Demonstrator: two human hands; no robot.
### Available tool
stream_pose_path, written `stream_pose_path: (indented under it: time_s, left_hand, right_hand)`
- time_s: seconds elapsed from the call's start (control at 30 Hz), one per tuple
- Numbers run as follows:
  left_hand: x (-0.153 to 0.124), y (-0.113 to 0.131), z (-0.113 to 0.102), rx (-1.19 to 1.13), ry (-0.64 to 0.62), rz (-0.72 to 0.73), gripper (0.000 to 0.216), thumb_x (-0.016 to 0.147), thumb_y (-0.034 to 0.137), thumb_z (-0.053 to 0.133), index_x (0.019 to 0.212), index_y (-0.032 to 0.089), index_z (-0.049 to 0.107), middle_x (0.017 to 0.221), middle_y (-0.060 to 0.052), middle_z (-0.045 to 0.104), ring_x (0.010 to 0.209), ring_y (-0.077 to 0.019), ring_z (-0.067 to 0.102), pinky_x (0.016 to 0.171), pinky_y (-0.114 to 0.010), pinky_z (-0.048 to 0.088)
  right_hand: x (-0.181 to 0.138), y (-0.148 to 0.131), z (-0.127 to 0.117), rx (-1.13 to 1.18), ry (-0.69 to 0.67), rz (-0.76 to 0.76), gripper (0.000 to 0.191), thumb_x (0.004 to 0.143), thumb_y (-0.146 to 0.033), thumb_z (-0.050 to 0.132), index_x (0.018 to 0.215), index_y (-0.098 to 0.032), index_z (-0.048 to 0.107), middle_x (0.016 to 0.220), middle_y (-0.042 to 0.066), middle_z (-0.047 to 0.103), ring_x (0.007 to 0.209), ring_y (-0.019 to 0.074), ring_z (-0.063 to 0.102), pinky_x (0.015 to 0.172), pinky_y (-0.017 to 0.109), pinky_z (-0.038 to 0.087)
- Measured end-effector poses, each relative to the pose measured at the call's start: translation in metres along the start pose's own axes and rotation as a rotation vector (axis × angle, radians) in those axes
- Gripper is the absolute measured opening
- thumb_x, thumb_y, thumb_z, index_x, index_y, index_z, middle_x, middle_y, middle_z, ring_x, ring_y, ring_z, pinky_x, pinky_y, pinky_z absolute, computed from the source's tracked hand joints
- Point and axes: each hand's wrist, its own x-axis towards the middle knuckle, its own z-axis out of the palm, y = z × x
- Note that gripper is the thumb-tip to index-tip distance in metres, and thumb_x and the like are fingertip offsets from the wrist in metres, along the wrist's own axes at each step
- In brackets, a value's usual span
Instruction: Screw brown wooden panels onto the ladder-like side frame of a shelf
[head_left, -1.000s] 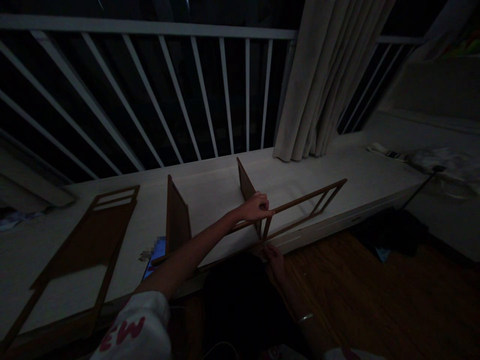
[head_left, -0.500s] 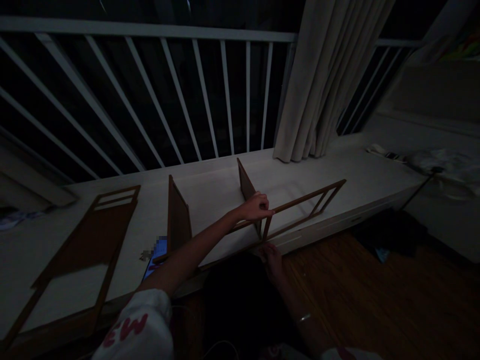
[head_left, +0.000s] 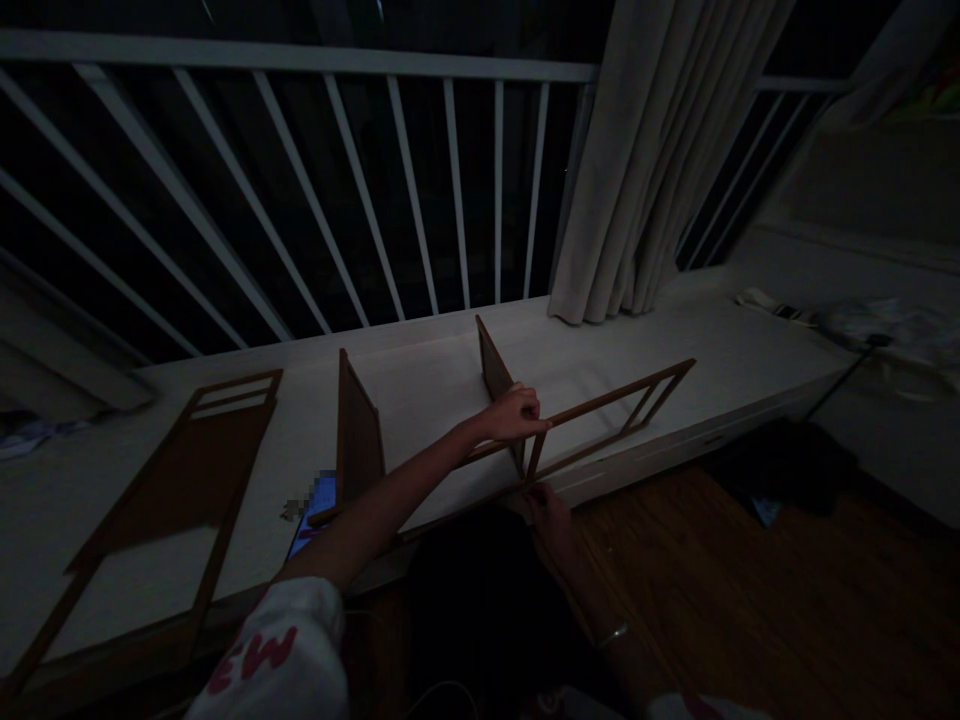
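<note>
A brown wooden frame (head_left: 615,395) stands on its side on the white ledge, reaching right with slats at its far end. My left hand (head_left: 517,412) is closed over its upper near corner. Below, my right hand (head_left: 551,515) has its fingers pinched together at the lower corner; whatever they hold is too dark to make out. Two upright brown panels, a left one (head_left: 358,435) and a right one (head_left: 493,365), are linked by rails along the near side, partly hidden by my left arm. The right panel meets the frame near my hands.
Another brown slatted frame (head_left: 176,460) lies flat on the ledge (head_left: 427,375) at left. A lit blue screen (head_left: 322,492) lies beside the left panel, partly behind my forearm. White railing (head_left: 465,66) and a curtain (head_left: 637,200) stand behind. Dark cloth (head_left: 795,465) lies on the wooden floor.
Almost nothing differs. My right hand and wrist have shifted slightly at the lower corner; my left hand keeps its place on the frame.
</note>
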Motion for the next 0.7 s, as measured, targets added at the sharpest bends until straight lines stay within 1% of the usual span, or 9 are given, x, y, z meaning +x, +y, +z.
stream_pose_path:
  time_s: [0.07,0.13,0.3,0.4,0.5,0.57,0.6,0.7]
  left_hand:
    - [0.0,0.0,0.0,-0.001,0.002,0.011,0.025,0.071,0.039,0.054,0.059,0.017,0.051,0.069,-0.001,0.048,0.081,-0.015,0.041,0.075,-0.026,0.036]
    - [0.0,0.0,0.0,0.002,0.002,0.01,0.025,0.07,0.04,0.054,0.059,0.017,0.052,0.069,-0.001,0.048,0.081,-0.0151,0.041,0.075,-0.027,0.036]
    - [0.001,-0.001,0.001,0.008,-0.006,-0.006,0.022,0.07,0.037,0.055,0.06,0.017,0.053,0.07,-0.001,0.049,0.081,-0.0152,0.042,0.077,-0.028,0.035]
    - [0.001,-0.001,0.001,0.003,-0.002,-0.005,0.022,0.071,0.036,0.055,0.06,0.017,0.052,0.07,-0.001,0.049,0.08,-0.0151,0.042,0.076,-0.028,0.035]
    - [0.001,-0.002,0.002,-0.002,0.0,0.002,0.024,0.071,0.038,0.054,0.06,0.017,0.052,0.069,-0.001,0.049,0.08,-0.0151,0.042,0.075,-0.027,0.036]
    - [0.001,-0.002,0.002,-0.002,0.005,0.02,0.026,0.071,0.04,0.054,0.06,0.017,0.051,0.069,-0.001,0.049,0.08,-0.0152,0.041,0.075,-0.027,0.036]
    - [0.0,-0.002,0.002,0.0,0.008,0.03,0.026,0.071,0.041,0.054,0.06,0.017,0.051,0.069,-0.001,0.049,0.079,-0.0152,0.041,0.075,-0.027,0.036]
    - [0.0,-0.003,0.002,0.005,0.016,0.044,0.029,0.072,0.043,0.053,0.059,0.017,0.051,0.069,-0.002,0.048,0.079,-0.0152,0.04,0.074,-0.026,0.036]
  right_hand:
    - [0.003,-0.004,-0.006,-0.043,-0.004,-0.002,0.019,0.069,-0.038,0.055,0.079,-0.023,0.063,0.074,0.004,0.066,0.07,0.0216,0.059,0.066,0.031,0.042]
    - [0.006,-0.005,-0.008,-0.032,0.008,0.02,0.019,0.068,-0.04,0.056,0.075,-0.024,0.064,0.072,0.004,0.067,0.067,0.0214,0.059,0.064,0.031,0.042]
    - [0.014,0.005,-0.003,0.177,0.047,0.181,0.025,0.063,-0.044,0.06,0.061,-0.02,0.063,0.059,0.003,0.064,0.061,0.0198,0.058,0.06,0.029,0.041]
    - [0.017,0.013,0.0,0.266,0.036,0.235,0.029,0.062,-0.046,0.061,0.056,-0.017,0.061,0.055,0.003,0.063,0.058,0.0184,0.057,0.058,0.028,0.041]
    - [0.017,0.02,0.004,0.323,0.024,0.288,0.033,0.063,-0.047,0.06,0.055,-0.016,0.06,0.054,0.003,0.062,0.054,0.017,0.056,0.053,0.027,0.041]
    - [0.015,0.023,0.008,0.371,0.023,0.334,0.033,0.068,-0.045,0.059,0.059,-0.014,0.061,0.056,0.004,0.061,0.054,0.0162,0.056,0.052,0.027,0.042]
    - [0.013,0.024,0.01,0.397,0.028,0.355,0.032,0.072,-0.043,0.057,0.065,-0.013,0.061,0.062,0.004,0.062,0.057,0.0155,0.056,0.053,0.027,0.044]
    - [0.011,0.026,0.015,0.472,0.095,0.38,0.027,0.081,-0.035,0.051,0.093,-0.012,0.057,0.089,0.005,0.06,0.075,0.0152,0.058,0.066,0.031,0.048]
